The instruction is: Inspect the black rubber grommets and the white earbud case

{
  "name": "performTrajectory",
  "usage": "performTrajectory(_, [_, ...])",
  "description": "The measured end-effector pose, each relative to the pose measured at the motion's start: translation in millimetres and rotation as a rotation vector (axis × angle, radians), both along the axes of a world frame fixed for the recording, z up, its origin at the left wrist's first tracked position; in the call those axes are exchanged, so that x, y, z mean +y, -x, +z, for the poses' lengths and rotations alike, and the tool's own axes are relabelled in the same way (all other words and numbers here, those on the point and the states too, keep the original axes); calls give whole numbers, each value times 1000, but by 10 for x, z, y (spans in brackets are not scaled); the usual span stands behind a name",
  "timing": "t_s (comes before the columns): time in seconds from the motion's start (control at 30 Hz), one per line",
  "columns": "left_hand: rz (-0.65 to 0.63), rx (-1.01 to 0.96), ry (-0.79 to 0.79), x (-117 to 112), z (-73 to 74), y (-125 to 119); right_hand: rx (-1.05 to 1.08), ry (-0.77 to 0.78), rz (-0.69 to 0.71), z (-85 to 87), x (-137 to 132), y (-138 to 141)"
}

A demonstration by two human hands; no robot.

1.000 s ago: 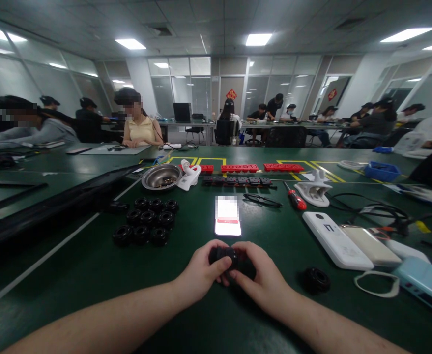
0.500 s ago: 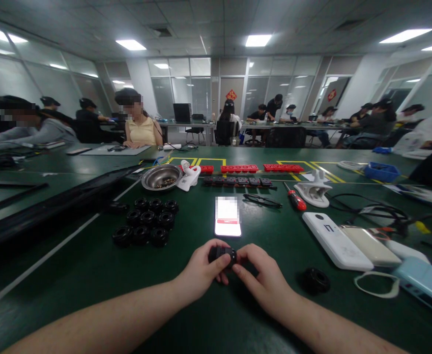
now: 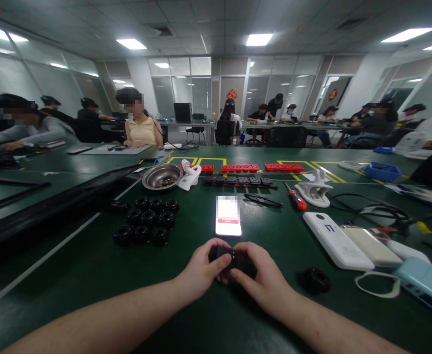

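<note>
My left hand (image 3: 204, 265) is closed around a small black cylindrical part (image 3: 221, 254), its thumb lying across the front. From the other side my right hand (image 3: 262, 270) curls its thumb and forefinger about the right end of that same part. Dark shadow between the right fingers hides exactly where they touch it. Just beyond both hands lies a phone (image 3: 227, 227) with a lit screen. A single black ring-shaped part (image 3: 316, 280) rests to the right of my right hand. Rows of similar black ring-shaped parts (image 3: 148, 218) stand on the left.
Farther back are a metal bowl (image 3: 162, 177) holding small pieces, a black strip (image 3: 239, 182), red trays (image 3: 240, 168), glasses (image 3: 263, 200) and a screwdriver (image 3: 297, 199). At right lie a white case (image 3: 335, 241), a pale loop (image 3: 378, 285) and a light-blue device (image 3: 427, 282). Several people sit beyond.
My right thumb and forefinger have shifted slightly around the part's right end, the forefinger arching higher. My left hand keeps its hold in the same place.
</note>
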State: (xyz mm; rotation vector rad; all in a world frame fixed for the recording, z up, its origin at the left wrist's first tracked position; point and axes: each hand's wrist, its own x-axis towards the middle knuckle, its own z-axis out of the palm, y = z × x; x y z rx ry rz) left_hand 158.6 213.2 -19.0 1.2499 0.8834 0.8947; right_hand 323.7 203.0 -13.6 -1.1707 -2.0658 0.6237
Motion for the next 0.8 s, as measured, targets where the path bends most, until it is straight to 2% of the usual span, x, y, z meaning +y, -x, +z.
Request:
performTrajectory(0.23, [-26,20,-6,-16,-2,-5,-69,32,-18,2,22,-2])
performTrajectory(0.47, [-1,4,-14,-1,5,-9,27,-55,-2,-11,-9,-20])
performTrajectory(0.6, [-8,13,-2,-18,41,-9,4,-24,-29,21,-11,-21])
performTrajectory(0.8, [-19,0,3,-7,22,0,-27,5,9,27,-3,-15])
